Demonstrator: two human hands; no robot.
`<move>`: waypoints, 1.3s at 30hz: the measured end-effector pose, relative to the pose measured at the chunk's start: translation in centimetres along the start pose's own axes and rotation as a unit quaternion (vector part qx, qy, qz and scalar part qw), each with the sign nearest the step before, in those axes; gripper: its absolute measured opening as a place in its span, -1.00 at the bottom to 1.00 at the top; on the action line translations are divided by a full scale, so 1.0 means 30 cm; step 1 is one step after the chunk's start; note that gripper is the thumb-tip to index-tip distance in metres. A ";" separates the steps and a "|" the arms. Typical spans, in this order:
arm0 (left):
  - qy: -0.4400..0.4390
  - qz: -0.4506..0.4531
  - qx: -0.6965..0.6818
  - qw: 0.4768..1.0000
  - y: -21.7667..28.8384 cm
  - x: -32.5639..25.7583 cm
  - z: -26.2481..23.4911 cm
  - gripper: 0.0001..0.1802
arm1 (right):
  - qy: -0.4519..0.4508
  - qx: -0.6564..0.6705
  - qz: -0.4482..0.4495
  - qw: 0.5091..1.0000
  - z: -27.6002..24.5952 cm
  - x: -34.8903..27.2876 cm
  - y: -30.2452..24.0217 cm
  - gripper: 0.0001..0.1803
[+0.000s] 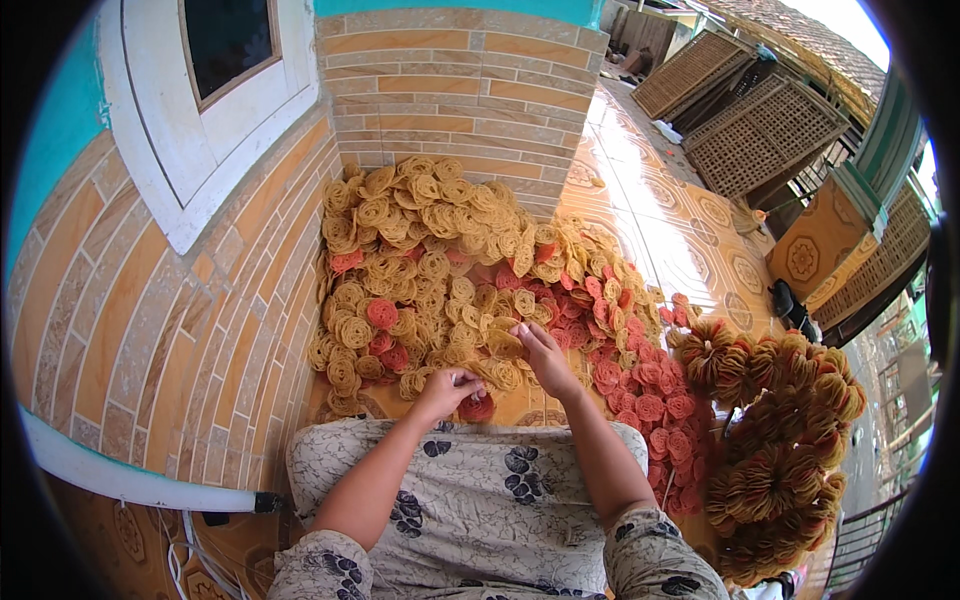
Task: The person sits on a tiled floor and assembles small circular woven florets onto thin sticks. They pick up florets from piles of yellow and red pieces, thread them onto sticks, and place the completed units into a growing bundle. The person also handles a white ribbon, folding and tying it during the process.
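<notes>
Near the middle, my right hand (546, 364) pinches a thin, lacy yellow disc (503, 344), like a raw cracker, between thumb and fingers. My left hand (446, 394) is closed in a pinch just in front of the pile, and what its fingertips hold is too small to tell. A red lacy disc (477, 409) shows right below those fingertips; I cannot tell whether it touches them. Beyond both hands spreads a heap of yellow discs (420, 215) with some red ones among them. Red discs (658, 410) lie thickly to the right of my lap.
Threaded bundles of yellow and red discs (765, 480) curve along the right side. A tiled wall (450, 90) backs the heap, and another with a white door (150, 90) stands left. Woven racks (760, 135) lean at the far right beyond the tiled floor (650, 180).
</notes>
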State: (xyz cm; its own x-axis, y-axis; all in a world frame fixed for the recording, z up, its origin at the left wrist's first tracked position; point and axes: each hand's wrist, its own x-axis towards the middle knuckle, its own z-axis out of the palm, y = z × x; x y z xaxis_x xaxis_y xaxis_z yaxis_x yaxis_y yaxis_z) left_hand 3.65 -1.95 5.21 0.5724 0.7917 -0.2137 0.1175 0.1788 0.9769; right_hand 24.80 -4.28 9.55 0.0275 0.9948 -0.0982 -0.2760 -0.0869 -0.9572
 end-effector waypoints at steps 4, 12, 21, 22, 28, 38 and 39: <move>-0.007 -0.001 0.009 1.000 0.004 -0.003 0.001 -0.84 | -0.005 0.052 -0.005 0.999 -0.013 0.004 0.002 -0.84; -0.002 -0.018 0.014 1.000 0.011 -0.006 -0.001 -0.84 | 0.043 -0.059 -0.085 0.994 -0.009 0.027 0.044 -0.83; 0.041 0.031 0.021 0.998 -0.039 0.017 -0.010 -0.85 | -0.038 -0.424 -0.315 0.848 -0.050 0.038 0.020 -0.64; 0.047 0.041 0.005 0.998 -0.046 0.024 -0.012 -0.85 | -0.013 -0.250 -0.265 0.931 -0.052 0.065 0.045 -0.63; 0.060 -0.028 0.038 0.997 -0.070 0.042 -0.038 -0.84 | 0.096 -0.716 -0.146 0.676 -0.080 0.152 0.249 -0.50; 0.037 -0.025 0.082 0.996 -0.074 0.041 -0.046 -0.86 | 0.145 -0.331 -0.087 0.928 -0.089 0.171 0.179 -0.87; 0.035 -0.022 0.070 0.997 -0.075 0.041 -0.046 -0.86 | 0.160 -0.298 -0.063 0.939 -0.070 0.162 0.162 -0.86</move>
State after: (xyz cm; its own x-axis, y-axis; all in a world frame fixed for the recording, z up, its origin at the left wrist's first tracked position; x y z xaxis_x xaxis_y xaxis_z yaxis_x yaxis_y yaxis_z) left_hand 2.97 -0.57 2.72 0.5068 0.8244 -0.2520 0.2562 0.1350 0.9571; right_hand 25.61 0.01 3.84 0.3367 0.9408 0.0398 0.3333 -0.0795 -0.9395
